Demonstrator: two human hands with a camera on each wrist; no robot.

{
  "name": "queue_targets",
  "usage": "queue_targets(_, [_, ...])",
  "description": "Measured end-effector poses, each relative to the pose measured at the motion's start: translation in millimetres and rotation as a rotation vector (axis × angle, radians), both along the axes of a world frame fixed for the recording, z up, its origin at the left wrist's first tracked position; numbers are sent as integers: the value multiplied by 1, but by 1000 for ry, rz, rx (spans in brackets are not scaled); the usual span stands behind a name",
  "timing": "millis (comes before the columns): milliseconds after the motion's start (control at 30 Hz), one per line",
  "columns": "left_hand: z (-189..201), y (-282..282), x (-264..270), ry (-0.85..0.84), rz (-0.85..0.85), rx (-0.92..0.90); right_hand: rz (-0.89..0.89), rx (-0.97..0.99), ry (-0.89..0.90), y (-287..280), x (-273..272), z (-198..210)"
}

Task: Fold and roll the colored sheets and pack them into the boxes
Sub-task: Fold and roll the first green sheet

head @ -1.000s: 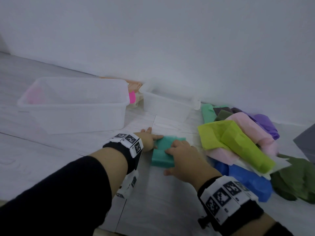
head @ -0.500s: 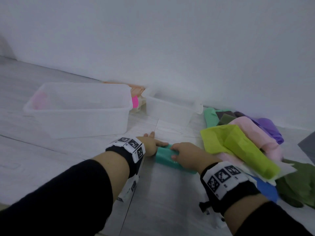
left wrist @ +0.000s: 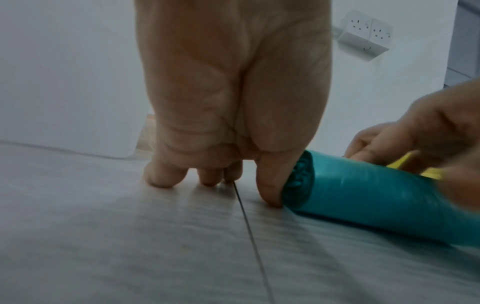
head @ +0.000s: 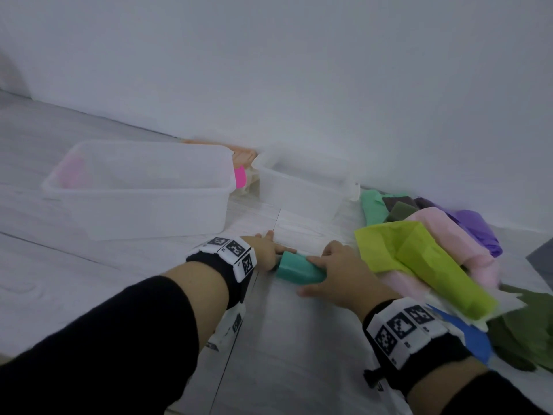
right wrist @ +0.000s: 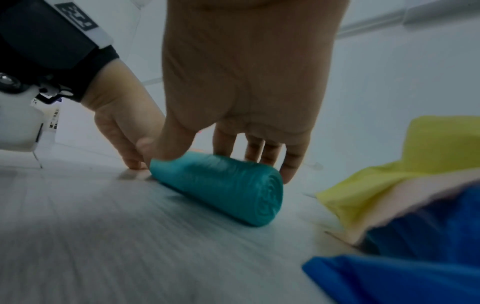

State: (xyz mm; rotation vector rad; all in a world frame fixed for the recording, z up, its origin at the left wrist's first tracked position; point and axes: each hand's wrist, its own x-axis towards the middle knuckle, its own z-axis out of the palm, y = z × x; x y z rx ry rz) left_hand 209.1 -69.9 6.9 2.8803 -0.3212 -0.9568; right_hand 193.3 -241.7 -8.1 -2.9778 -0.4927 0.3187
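I see a teal sheet, rolled into a tight cylinder (head: 300,268), lying on the pale wood-grain floor (head: 284,339) at the centre of the head view, between my two hands. My left hand (head: 267,248) sits at the roll's left end; in the left wrist view its thumb (left wrist: 272,181) presses against the spiral end of the roll (left wrist: 376,197), while the other fingers (left wrist: 166,174) are curled with their tips on the floor, holding nothing. My right hand (head: 338,272) lies over the right part of the roll; in the right wrist view the thumb (right wrist: 174,142) comes down on top of the roll (right wrist: 223,185) and the spread fingers (right wrist: 291,162) reach down behind it, so the hand cups the roll. In the upper left of the head view stands a large clear box (head: 140,190) with something pink, blurred, inside. A smaller clear box (head: 302,187) stands right of it near the white wall (head: 299,70). At the right of the frame lies a pile of loose sheets: a lime sheet (head: 419,259) on top, a pink sheet (head: 449,235), a purple sheet (head: 478,229), a blue sheet (head: 475,339) and a dark green sheet (head: 523,330).
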Motion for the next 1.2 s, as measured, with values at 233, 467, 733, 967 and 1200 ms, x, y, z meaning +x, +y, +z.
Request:
queue_targets(233, [6, 1, -11, -222, 220, -73, -56, -7, -7, -1, -8, 1])
queue_targets(467, [-14, -21, -48, 23, 701, -693, -94, -25, 67, 12, -12, -5])
queue_targets(733, [-7, -14, -66, 20, 1242, -1566, -126, 816, 440, 30, -31, 13])
queue_targets(967, [21, 56, -71, -218, 1165, -1776, -55, 1238, 848, 85, -45, 33])
queue_targets(1200, [59, 153, -60, -314, 894, -1904, -22, 1508, 923, 173, -25, 60])
